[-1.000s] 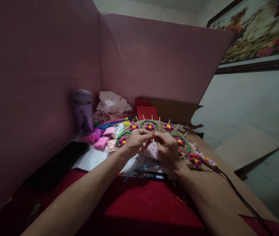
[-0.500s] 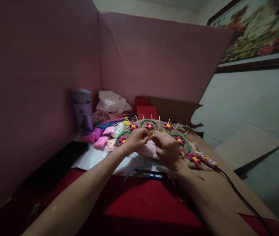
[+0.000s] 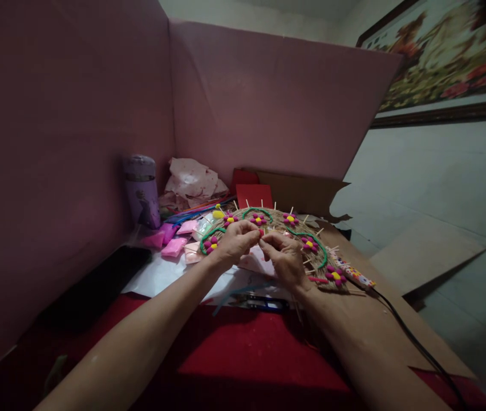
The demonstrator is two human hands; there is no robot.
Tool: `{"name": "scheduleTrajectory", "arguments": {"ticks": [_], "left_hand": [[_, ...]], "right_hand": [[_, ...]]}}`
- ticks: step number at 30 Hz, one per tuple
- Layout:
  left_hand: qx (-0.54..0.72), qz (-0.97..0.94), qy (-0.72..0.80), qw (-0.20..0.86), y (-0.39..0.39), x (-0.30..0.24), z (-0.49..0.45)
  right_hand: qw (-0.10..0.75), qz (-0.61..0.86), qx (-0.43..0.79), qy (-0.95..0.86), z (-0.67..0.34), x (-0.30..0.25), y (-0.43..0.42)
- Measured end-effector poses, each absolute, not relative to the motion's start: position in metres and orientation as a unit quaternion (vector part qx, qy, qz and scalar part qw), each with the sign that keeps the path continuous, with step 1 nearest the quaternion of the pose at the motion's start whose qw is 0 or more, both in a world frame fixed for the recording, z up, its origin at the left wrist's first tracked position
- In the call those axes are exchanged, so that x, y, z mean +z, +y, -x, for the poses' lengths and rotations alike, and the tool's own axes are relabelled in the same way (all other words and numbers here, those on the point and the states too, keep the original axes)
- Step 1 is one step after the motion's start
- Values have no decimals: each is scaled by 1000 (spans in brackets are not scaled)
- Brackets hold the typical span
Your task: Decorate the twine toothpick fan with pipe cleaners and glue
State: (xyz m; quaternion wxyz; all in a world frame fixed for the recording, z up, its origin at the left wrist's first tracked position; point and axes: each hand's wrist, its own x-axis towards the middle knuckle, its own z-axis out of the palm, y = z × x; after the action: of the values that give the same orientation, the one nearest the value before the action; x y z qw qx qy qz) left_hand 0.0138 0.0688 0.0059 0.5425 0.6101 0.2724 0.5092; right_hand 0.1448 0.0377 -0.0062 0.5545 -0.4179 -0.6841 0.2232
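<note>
A fan-shaped woven twine piece (image 3: 324, 268) lies on the table, set with pink clay flowers with yellow centres, green arcs and protruding toothpicks. Over its middle, my left hand (image 3: 234, 242) and my right hand (image 3: 283, 260) meet fingertip to fingertip. Both are closed in a pinch around a tiny pink bit (image 3: 262, 233) between them, too small to name. A pink strip (image 3: 318, 279) lies on the weave by my right wrist.
A purple bottle (image 3: 142, 191) stands at the back left by crumpled paper (image 3: 194, 180). Pink clay packets (image 3: 172, 245) and blue-handled snips (image 3: 266, 302) lie near. A black phone (image 3: 97, 285) sits left. A black cable (image 3: 414, 342) runs along the right. Pink board walls enclose the table.
Both hands stayed pinched together over the woven piece, shifting slightly left and up. The fingers worked the small pink bit; the view also drifted a little.
</note>
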Motion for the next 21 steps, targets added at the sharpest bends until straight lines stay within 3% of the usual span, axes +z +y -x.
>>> {"name": "scheduleTrajectory", "arguments": {"ticks": [4, 13, 18, 21], "left_hand": [[547, -653, 306, 425, 74, 1, -17], [546, -638, 293, 457, 73, 2, -18], [509, -665, 294, 462, 71, 8, -12], [486, -710, 318, 398, 75, 8, -8]], "right_hand": [[544, 439, 217, -681, -145, -6, 37], [541, 473, 223, -658, -143, -6, 42], [497, 481, 98, -716, -149, -5, 42], [447, 499, 40, -741, -153, -5, 43]]}}
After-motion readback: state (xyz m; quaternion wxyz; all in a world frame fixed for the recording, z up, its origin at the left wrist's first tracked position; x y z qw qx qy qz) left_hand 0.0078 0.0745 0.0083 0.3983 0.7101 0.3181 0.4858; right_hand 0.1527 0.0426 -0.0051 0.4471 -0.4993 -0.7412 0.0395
